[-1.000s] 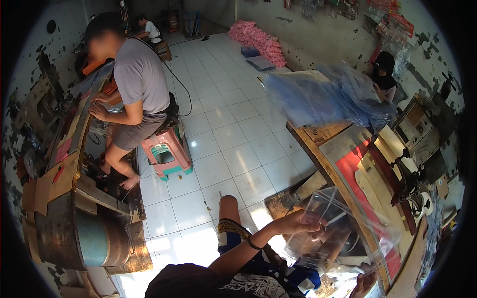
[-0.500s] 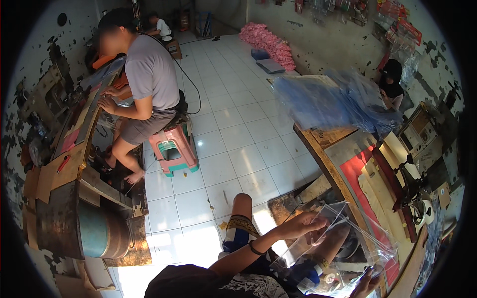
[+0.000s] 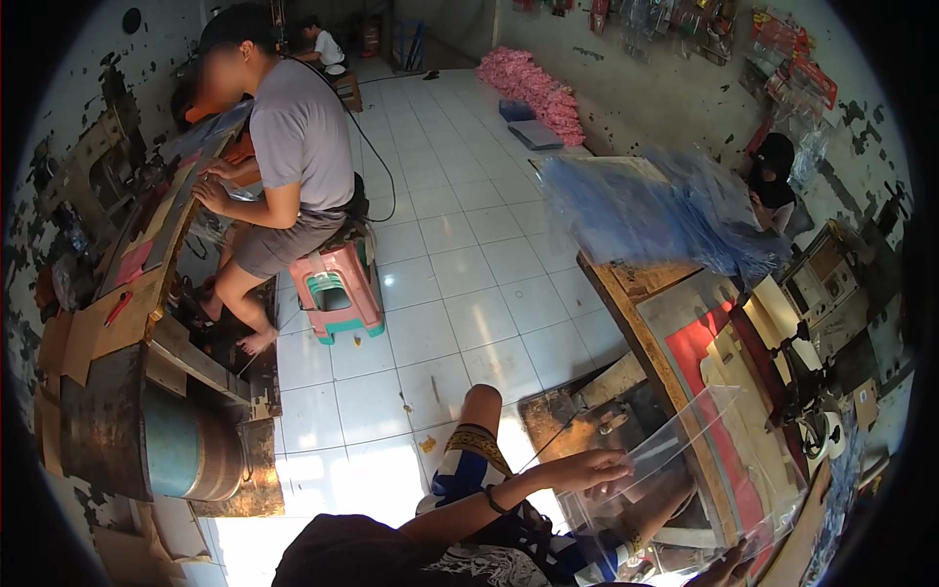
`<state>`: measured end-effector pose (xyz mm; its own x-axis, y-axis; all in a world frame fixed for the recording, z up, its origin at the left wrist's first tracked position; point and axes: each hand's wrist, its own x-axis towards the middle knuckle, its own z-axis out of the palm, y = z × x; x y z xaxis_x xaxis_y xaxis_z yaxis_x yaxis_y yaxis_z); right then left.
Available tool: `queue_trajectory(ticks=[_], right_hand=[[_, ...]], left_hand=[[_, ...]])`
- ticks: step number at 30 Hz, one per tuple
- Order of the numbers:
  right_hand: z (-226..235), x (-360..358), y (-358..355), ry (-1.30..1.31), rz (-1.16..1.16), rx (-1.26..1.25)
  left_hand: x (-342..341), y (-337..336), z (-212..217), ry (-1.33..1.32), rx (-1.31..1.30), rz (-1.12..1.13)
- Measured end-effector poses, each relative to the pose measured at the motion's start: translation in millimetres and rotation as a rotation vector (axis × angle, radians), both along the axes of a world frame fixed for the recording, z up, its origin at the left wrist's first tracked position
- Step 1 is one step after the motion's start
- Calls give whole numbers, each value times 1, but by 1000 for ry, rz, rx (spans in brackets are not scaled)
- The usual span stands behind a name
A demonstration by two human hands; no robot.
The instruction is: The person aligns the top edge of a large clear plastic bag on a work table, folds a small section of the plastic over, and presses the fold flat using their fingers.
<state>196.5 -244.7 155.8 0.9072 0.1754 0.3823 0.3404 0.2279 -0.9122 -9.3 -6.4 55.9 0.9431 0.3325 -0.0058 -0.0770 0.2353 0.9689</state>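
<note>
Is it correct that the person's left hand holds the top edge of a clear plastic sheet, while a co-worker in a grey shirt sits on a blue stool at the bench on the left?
Not quite: in the head view the stool is pink with a green base, not blue. The rest holds: the left hand holds the top edge of the clear plastic sheet, and the co-worker in a grey shirt sits at the bench on the left.

Clear plastic sheet (image 3: 685,470) in my left hand (image 3: 587,470), see-thru w/ a faint blue tint. Tabletop (image 3: 646,323) brown wood, red mat (image 3: 699,347) on it. My shorts (image 3: 469,470) blue & white w/ a gold patterned band. Floor (image 3: 469,274) white tile. Stool (image 3: 337,293) pink & teal. Pile of bags (image 3: 665,210) pale blue, by the wall a pink heap (image 3: 533,88).
</note>
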Motion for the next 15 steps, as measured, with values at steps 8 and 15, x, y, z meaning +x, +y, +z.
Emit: queue_trajectory(ticks=[8, 15], right_hand=[[-9, 10, -14, 112, -158, -317], [-17, 26, -24, -33, 128, -241]], left_hand=[[22, -6, -9, -92, 299, 206], [4, 14, 4, -98, 360, -45]])
